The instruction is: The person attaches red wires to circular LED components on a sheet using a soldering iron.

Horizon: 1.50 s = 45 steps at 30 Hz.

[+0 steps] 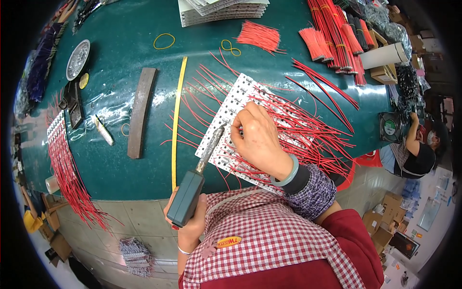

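My left hand (196,219) is wrapped round the handle of a dark green soldering gun (185,200). Its tip (221,129) points at the white circuit board panel (226,108), close to my right fingertips. My right hand (257,135) is closed in a pinch low over the panel; whatever lies between the fingers is too small or hidden to make out. Small black parts run in rows across the panel. Many red wires (308,130) fan out from it to the right, partly under my right hand, and thinner ones stick out on its left side.
Left of the panel lie a yellow strip (179,120), a dark bar (143,113), a small knife-like tool (103,130) and a metal dish (78,60). A wired panel (67,159) hangs over the left edge. Wire bundles (332,33) and stacked white panels (224,12) sit farther back. Another person (414,149) sits right.
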Motion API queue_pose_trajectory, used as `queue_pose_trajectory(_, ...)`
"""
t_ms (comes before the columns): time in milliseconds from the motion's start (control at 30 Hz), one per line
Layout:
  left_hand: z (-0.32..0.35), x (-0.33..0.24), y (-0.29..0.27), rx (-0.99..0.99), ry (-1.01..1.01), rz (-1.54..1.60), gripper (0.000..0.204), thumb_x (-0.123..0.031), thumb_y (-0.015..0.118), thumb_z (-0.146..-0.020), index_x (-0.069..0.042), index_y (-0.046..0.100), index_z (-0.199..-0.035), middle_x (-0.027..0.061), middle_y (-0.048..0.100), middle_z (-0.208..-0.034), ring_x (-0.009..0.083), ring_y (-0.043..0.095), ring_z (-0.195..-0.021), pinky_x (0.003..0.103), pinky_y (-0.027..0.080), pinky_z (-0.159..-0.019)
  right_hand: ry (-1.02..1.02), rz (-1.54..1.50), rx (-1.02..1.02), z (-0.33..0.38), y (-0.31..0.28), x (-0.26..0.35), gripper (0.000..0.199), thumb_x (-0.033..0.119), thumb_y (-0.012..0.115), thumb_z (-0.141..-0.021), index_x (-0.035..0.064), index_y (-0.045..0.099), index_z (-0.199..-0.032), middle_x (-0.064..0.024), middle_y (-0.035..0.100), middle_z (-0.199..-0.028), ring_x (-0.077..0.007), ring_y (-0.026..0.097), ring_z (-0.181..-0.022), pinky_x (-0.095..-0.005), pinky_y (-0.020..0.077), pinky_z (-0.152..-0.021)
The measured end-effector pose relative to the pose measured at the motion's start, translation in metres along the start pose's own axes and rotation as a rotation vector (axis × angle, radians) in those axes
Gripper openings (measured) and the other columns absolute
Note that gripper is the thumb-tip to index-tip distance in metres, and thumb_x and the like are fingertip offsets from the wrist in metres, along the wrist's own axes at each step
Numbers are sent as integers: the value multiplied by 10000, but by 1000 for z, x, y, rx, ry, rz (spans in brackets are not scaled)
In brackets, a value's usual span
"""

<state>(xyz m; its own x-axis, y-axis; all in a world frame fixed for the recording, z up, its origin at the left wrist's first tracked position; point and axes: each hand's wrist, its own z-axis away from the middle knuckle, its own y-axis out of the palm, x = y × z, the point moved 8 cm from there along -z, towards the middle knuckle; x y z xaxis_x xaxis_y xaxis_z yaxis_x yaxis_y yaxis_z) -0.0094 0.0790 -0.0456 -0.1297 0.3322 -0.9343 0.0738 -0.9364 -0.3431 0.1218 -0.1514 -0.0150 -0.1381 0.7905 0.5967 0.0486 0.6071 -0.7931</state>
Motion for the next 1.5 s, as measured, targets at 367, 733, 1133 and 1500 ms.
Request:
queue_pose_trajectory(367,3,4,3,-75,-112,104,384,50,729,-850,45,654,-1227,125,705,-1124,122,606,-736,260,493,-638,-42,-75,14,0,-11,-3,87,-3,667,-789,8,595,-837,-154,560,-880,-348,572,-869,-441,468,-760)
queue_pose_trajectory(733,-1,16,1,-122,-100,125,356,4,724,-879,47,648,-1225,52,645,-902,81,510,-639,248,400,-556,64,175,-149,-42,-95,-139,93,35,687,-845,15,616,-903,-160,574,-931,-359,555,-930,-452,459,-824)
queue_pose_trajectory(1133,5,2,-3,-112,-69,113,418,78,719,-844,45,638,-1253,108,696,-1115,78,551,-677,231,428,-560,23,-110,-134,-25,-99,-37,98,24,623,-916,-7,540,-957,-186,572,-910,-373,589,-822,-450,473,-734)
queue_pose_trajectory(1500,10,-1,-4,-21,-36,98,443,61,738,-836,39,639,-1267,143,700,-1185,202,688,-994,312,553,-854,-72,-89,-9,21,-1,16,143,12,678,-799,19,542,-842,-142,557,-822,-336,549,-796,-448,460,-697)
